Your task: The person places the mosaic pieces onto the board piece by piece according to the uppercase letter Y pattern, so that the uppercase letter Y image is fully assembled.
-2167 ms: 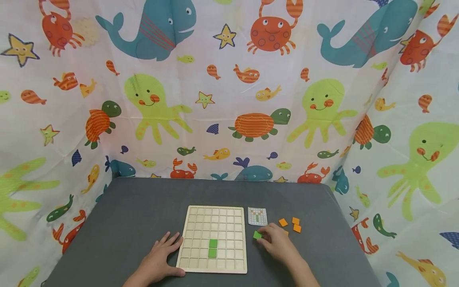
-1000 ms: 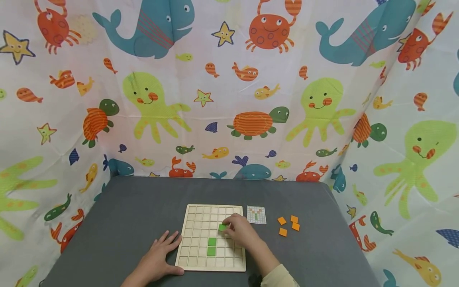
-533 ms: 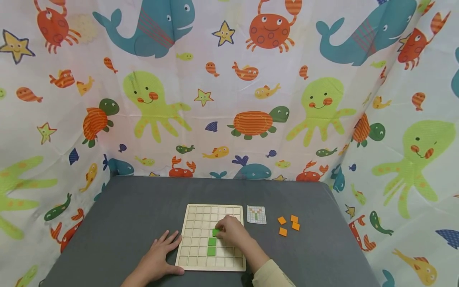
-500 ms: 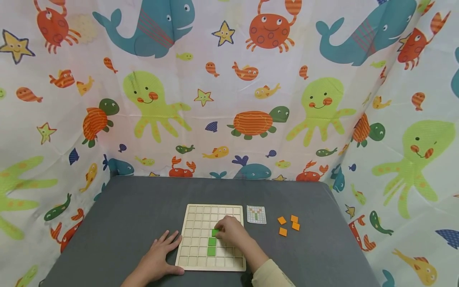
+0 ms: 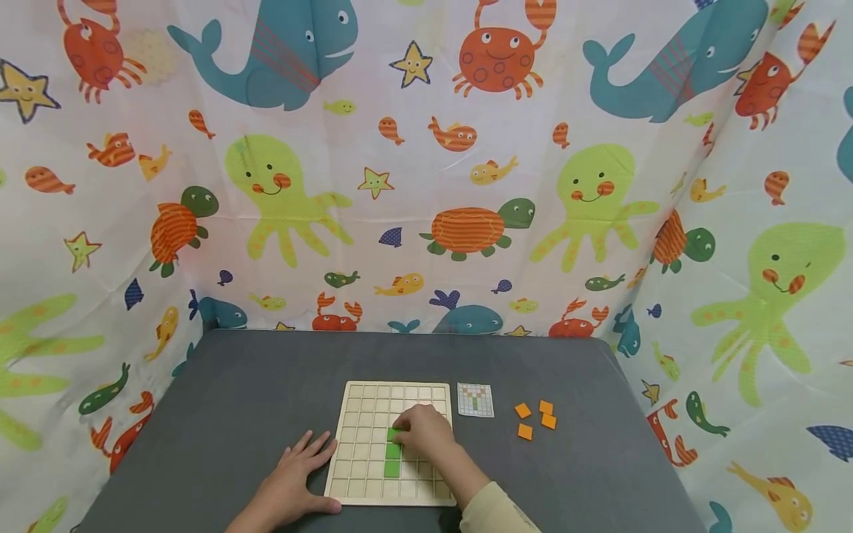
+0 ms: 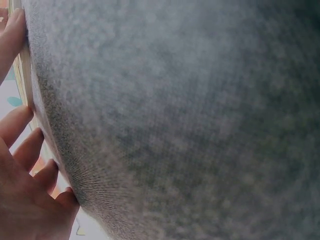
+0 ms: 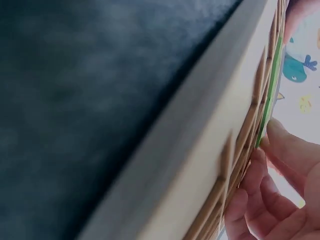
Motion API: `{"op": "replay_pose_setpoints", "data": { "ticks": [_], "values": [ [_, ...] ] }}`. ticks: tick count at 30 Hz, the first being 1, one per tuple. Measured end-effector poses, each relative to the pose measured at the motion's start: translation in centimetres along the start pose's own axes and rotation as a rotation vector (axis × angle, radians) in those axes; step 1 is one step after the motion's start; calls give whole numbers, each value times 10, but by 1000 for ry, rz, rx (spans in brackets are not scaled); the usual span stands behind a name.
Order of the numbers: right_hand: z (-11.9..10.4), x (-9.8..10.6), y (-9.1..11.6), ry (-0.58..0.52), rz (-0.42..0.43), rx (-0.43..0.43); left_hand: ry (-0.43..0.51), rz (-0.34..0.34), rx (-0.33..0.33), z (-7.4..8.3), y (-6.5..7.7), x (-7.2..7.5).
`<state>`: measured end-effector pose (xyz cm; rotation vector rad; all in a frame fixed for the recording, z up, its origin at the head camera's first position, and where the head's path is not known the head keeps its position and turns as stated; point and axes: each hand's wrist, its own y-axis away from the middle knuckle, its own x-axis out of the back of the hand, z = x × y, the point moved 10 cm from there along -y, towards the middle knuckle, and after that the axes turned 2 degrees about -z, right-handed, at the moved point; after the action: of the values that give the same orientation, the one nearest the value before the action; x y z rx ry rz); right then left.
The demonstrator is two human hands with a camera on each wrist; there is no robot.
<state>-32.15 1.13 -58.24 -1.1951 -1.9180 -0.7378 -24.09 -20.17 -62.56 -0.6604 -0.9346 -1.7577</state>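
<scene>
A wooden grid board (image 5: pixel 340 463) lies on the dark grey table, with two green square tiles (image 5: pixel 392 468) in one of its columns. Directly above them in the same column is a third green tile (image 5: pixel 392 433), partly covered by my right hand (image 5: pixel 426 431). The thumb and fingers of that hand pinch this tile at the board's surface; the right wrist view shows the fingertips at the end of the green row. My left hand (image 5: pixel 293 474) rests with fingers spread, its fingertips and thumb touching the board's left edge. In the left wrist view, the left hand (image 6: pixel 30 185) lies along that edge.
A small card with a printed coloured grid (image 5: pixel 475 400) lies right of the board. Several orange square tiles (image 5: pixel 525 431) are scattered farther right. A curtain with sea animals (image 5: pixel 413 170) stands behind the table and at both sides.
My right hand has carried the green tile from beside the card onto the board, then left into line above the other two. The left hand stays at the board's edge.
</scene>
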Motion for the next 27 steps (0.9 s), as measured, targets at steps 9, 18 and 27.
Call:
{"op": "replay_pose_setpoints", "data": {
  "ticks": [9, 18, 27],
  "values": [
    [8, 15, 16, -125, 42, 41, 23, 0, -2, -1, 1, -1],
    [13, 40, 28, -248, 157, 76, 42, -5, -12, -1, 1, -1],
    [22, 63, 40, -265, 249, 84, 27, 4, -5, -4, -1, -2]
  ]
}}
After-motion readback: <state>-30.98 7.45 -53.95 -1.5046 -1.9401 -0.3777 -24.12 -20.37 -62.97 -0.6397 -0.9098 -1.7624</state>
